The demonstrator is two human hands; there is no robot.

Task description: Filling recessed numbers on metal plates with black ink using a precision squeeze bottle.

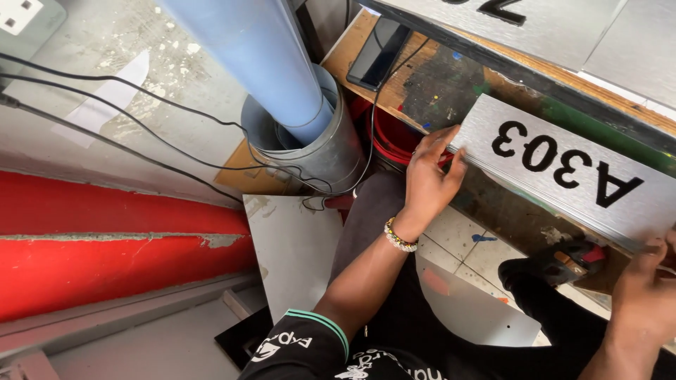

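Below me, along the right side of the view, a wooden worktop (415, 84) runs off at a slant, paint-stained and scuffed. Left of it stands a red and grey wall (105, 232), with a blue pipe (260, 63) dropping into a grey metal duct (331, 151). Black cables (141, 148) trail across the wall toward the duct.

On the worktop's near edge lies a long brushed-metal sign (563, 165) with black characters. I hold it at both ends. My left hand (429, 176), a bead bracelet (399, 238) at the wrist, has its fingers closed on the sign's left end. My right hand (651, 295) is at the far right corner; its fingers look curled round that end, though the frame edge cuts them off.

I judge the characters already applied and the sign only being positioned; nothing shows it fixed anywhere.

A dark phone (377, 53) rests further up the worktop.
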